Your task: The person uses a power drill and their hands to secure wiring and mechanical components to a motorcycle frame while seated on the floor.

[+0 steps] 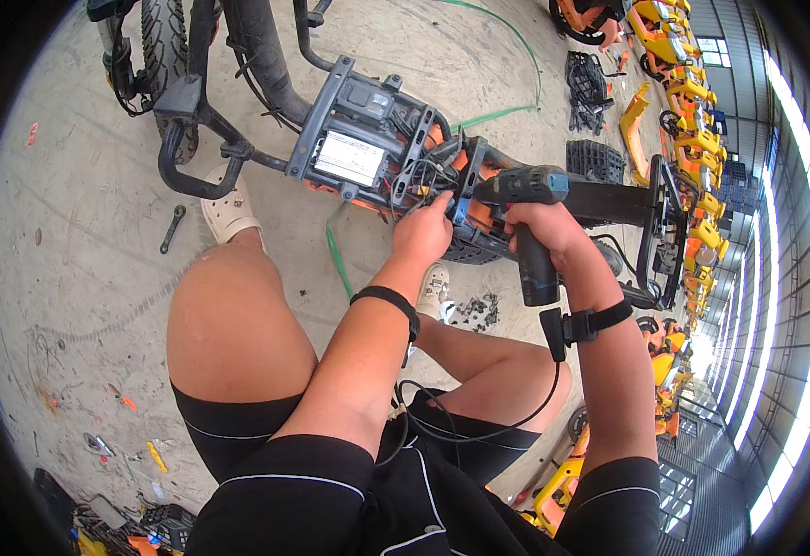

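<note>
A stripped scooter frame (405,139) with exposed wiring lies across in front of me. My right hand (548,227) is wrapped around the grip of a black and blue cordless drill (539,269), whose nose points left into the middle of the frame. My left hand (426,227) is at the bundle of black wires (434,174), just left of the drill's nose. Its fingers are drawn together against the frame, and whatever they pinch is hidden. A silver box with a white label (349,157) sits in the frame farther left.
A wrench (173,229) lies on the concrete floor at left. Dark scraps (477,312) are scattered by my foot. Black plastic crates (595,160) and a yellow body panel (635,134) lie beyond the frame. Yellow scooters (696,130) line the right side. A cable hangs from my right wrist strap (599,320).
</note>
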`<state>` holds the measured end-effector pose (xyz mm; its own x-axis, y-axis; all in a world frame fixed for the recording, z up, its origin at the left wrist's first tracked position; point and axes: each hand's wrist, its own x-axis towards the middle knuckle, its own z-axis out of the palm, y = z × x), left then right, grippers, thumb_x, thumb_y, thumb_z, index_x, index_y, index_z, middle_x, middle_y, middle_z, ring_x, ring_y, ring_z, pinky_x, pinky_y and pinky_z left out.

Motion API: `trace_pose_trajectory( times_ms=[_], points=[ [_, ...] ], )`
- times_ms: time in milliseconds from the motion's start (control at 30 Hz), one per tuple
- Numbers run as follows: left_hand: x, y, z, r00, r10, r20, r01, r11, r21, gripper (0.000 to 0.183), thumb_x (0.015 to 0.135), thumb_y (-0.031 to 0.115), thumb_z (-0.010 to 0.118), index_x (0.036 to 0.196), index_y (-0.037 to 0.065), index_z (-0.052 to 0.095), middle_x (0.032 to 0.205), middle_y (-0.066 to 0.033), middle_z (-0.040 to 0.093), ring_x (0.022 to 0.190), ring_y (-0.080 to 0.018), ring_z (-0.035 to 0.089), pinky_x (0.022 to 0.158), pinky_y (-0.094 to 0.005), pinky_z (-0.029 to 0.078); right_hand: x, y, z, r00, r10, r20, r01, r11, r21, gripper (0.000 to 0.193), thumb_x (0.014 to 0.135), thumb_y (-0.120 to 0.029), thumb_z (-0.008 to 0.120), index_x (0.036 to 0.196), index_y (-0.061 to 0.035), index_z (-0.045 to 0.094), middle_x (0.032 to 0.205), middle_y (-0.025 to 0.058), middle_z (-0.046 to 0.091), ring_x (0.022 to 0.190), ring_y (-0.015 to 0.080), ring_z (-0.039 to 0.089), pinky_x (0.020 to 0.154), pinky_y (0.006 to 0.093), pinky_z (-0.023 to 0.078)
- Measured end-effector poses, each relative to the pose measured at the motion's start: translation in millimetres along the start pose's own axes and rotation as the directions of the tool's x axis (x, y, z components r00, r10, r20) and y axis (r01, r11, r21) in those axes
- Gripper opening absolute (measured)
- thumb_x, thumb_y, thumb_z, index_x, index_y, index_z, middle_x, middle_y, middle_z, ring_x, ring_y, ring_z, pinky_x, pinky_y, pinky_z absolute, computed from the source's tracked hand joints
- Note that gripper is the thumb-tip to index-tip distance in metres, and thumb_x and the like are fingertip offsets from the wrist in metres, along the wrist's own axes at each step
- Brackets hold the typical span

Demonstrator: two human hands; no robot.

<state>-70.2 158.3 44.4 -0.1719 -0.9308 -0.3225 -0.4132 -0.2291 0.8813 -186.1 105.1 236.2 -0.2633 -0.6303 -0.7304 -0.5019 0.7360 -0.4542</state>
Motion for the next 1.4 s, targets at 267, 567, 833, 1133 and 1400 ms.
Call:
trace_pose_trajectory(
  times_ms=[267, 567, 833, 1133, 1400],
  points=[
    [-1, -1, -3, 1.000, -0.009, 0.021, 0.009, 1.000, 0.003, 0.053, 0.091, 0.018, 0.053, 0.143, 0.025, 0.051, 0.099, -0.0214, 0.070, 0.095, -0.0409, 0.066, 0.083, -0.0507, 0.053, 3, -1, -3, 0.999, 0.011, 0.036, -0.008, 0.996, -0.087, 0.012, 0.077, -0.007, 0.065, 0.087, -0.0021, 0.062, 0.072, 0.0089, 0.063, 0.052, 0.0201, 0.061, 0.049, 0.0338, 0.050],
    [-2, -1, -3, 1.000, 0.003, 0.006, -0.003, 1.000, 0.017, 0.053, 0.091, 0.017, 0.053, 0.143, 0.024, 0.052, 0.096, -0.0196, 0.072, 0.089, -0.0393, 0.069, 0.081, -0.0504, 0.054, 4, -2, -3, 1.000, 0.011, 0.013, -0.011, 0.999, -0.031, 0.006, 0.073, -0.007, 0.064, 0.076, -0.0018, 0.062, 0.066, 0.0087, 0.062, 0.051, 0.0196, 0.060, 0.048, 0.0327, 0.049],
    [-3, 1, -7, 0.998, -0.026, 0.059, 0.026, 1.000, -0.005, 0.055, 0.091, 0.019, 0.053, 0.146, 0.026, 0.048, 0.101, -0.0216, 0.070, 0.098, -0.0404, 0.065, 0.085, -0.0501, 0.052, 5, 4, -3, 0.999, -0.018, 0.030, 0.019, 0.999, -0.047, 0.008, 0.074, -0.007, 0.064, 0.080, -0.0018, 0.062, 0.068, 0.0089, 0.063, 0.051, 0.0201, 0.061, 0.048, 0.0331, 0.049],
    [-3, 3, -10, 0.995, -0.042, 0.092, 0.041, 0.999, 0.010, 0.056, 0.092, 0.019, 0.052, 0.147, 0.026, 0.046, 0.105, -0.0221, 0.070, 0.100, -0.0408, 0.065, 0.086, -0.0498, 0.052, 9, 1, -4, 1.000, 0.006, 0.008, -0.006, 0.998, -0.057, 0.009, 0.071, -0.008, 0.063, 0.077, -0.0012, 0.063, 0.067, 0.0095, 0.062, 0.050, 0.0202, 0.060, 0.048, 0.0333, 0.050],
    [-2, 5, -6, 0.999, -0.046, 0.013, 0.047, 0.998, -0.042, 0.050, 0.091, 0.021, 0.056, 0.141, 0.020, 0.054, 0.104, -0.0221, 0.070, 0.098, -0.0407, 0.066, 0.085, -0.0499, 0.053, 10, 3, -3, 1.000, -0.008, 0.020, 0.009, 0.999, -0.040, 0.009, 0.070, -0.009, 0.063, 0.075, -0.0013, 0.062, 0.066, 0.0099, 0.061, 0.049, 0.0203, 0.059, 0.047, 0.0336, 0.049]
  ],
)
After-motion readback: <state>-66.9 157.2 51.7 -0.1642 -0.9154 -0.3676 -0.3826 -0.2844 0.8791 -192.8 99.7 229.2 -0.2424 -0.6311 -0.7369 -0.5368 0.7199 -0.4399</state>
